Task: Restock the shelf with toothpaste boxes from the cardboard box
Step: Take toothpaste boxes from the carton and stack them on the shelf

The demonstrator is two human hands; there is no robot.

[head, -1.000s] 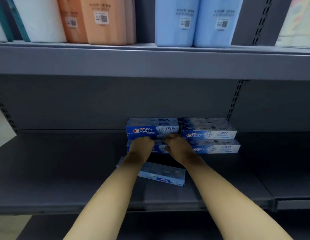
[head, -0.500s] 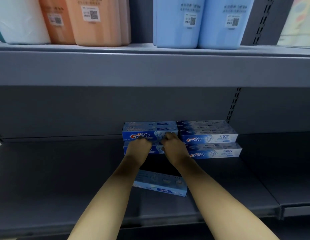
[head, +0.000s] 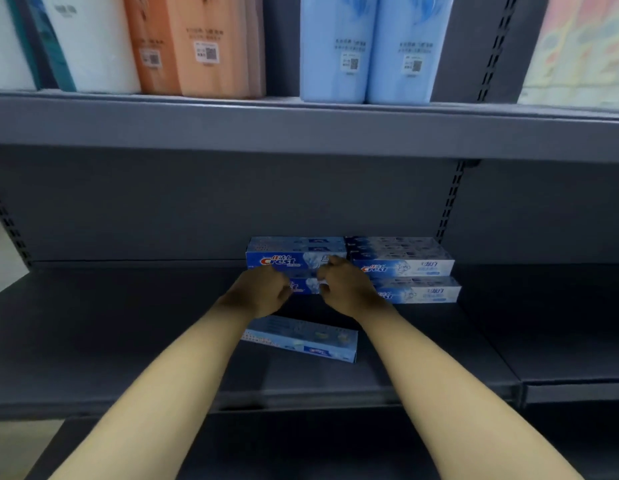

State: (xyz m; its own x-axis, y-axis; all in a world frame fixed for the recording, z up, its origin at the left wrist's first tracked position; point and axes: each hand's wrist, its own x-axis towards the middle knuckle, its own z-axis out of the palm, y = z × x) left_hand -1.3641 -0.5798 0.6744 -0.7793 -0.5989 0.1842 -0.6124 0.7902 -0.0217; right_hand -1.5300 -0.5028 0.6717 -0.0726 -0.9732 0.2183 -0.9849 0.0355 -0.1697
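Left hand [head: 263,289] and right hand [head: 346,289] curled against the stacked toothpaste boxes [head: 294,263], grip unclear — light, stiff, slick card, best pinched along the long sides.

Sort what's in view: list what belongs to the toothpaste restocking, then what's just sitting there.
Job: left stack, right stack, loose box, shelf, left hand, right hand.

Not the job: white packs, orange packs, blue packs on upper shelf.
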